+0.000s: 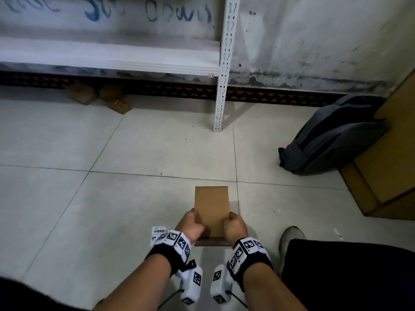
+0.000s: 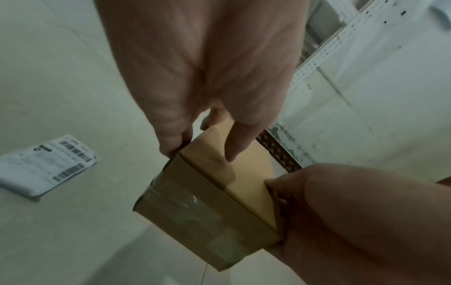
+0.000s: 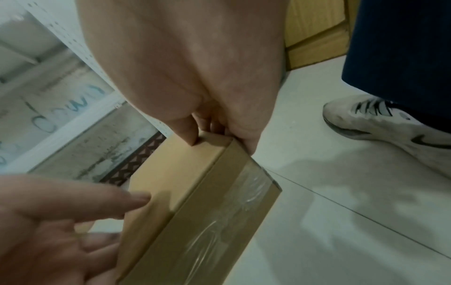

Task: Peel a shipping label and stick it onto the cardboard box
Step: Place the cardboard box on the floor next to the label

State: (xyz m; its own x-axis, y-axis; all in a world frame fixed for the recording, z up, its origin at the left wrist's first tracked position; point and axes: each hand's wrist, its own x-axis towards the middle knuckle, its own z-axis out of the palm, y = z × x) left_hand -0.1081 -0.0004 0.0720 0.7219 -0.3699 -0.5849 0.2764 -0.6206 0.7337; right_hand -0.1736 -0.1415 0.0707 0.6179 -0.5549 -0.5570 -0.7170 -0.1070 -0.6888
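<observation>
While both hands grip it above the floor (image 1: 112, 198), one cardboard box (image 1: 212, 211) is held at its near end: left hand (image 1: 192, 227) w/ fingers (image 2: 240, 142) curled over the top, right hand (image 1: 234, 226) likewise. Wrist cams show clear tape; one label stack (image 2: 45, 165) lies left.

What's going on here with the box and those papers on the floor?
A person is holding a small cardboard box with both hands, the left hand and right hand gripping opposite sides near its close end, above the tiled floor. Its top face is bare, with clear tape on one side. The shipping labels lie untouched on the floor beside the left wrist, so nothing is peeled or stuck yet.
</observation>
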